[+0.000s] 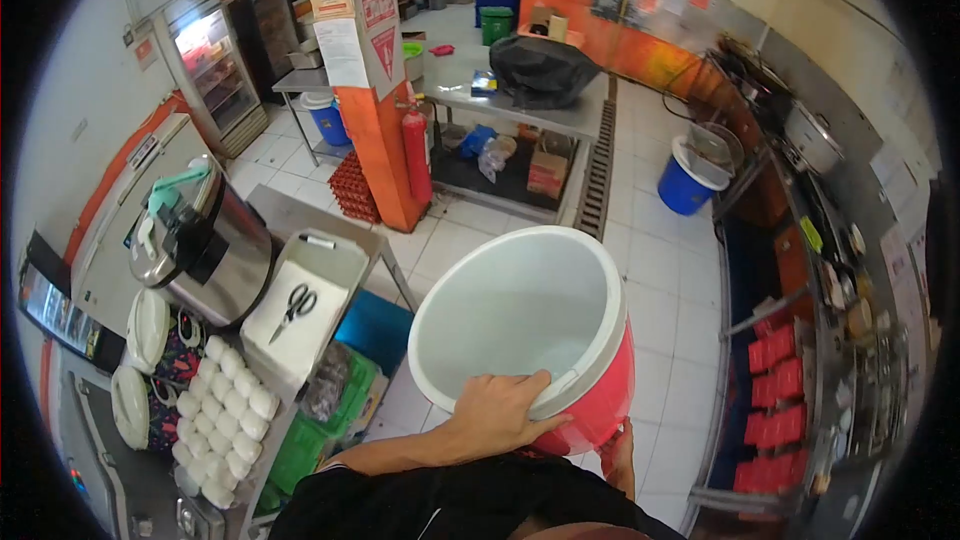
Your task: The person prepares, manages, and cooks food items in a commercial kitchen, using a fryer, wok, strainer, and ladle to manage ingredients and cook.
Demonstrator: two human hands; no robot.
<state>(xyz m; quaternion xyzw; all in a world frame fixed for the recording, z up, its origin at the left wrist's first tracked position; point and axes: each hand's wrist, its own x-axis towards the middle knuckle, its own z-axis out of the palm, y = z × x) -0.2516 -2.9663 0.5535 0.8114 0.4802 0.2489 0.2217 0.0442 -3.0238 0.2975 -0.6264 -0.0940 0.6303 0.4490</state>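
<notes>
A large round bucket (520,315), pinkish red outside and white inside, is held in front of my body, its mouth tilted toward me. Its inside looks bare. My left hand (503,410) is closed over the near rim, with the thumb on the inner side and fingers on the outer wall. My right hand (620,456) is against the bucket's lower right side, partly hidden by it and by my dark clothing.
At left, a metal table bears a steel urn (215,250), scissors (294,312) on a white tray and rows of white rounded items (225,420). An orange pillar (375,155) with a fire extinguisher (416,155) stands ahead. A blue bucket (685,188) and shelves line the right.
</notes>
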